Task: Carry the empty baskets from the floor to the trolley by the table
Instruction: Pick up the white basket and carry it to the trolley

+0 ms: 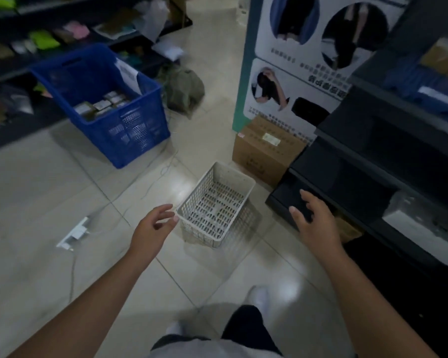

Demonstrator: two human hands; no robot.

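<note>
A white perforated plastic basket (216,204) stands empty on the tiled floor in the middle of the view. My left hand (154,224) hovers open just left of the basket's near-left corner, its fingertips almost at the rim. My right hand (312,218) is held open to the basket's right, a gap away from it, in front of the black shelving. Neither hand holds anything. No trolley or table is in view.
A large blue crate (137,130) holding small boxes sits on the floor at the back left. A cardboard box (264,153) stands behind the basket. Black shelving (373,177) lines the right side. A white power strip (74,232) and cables lie on the floor at the left.
</note>
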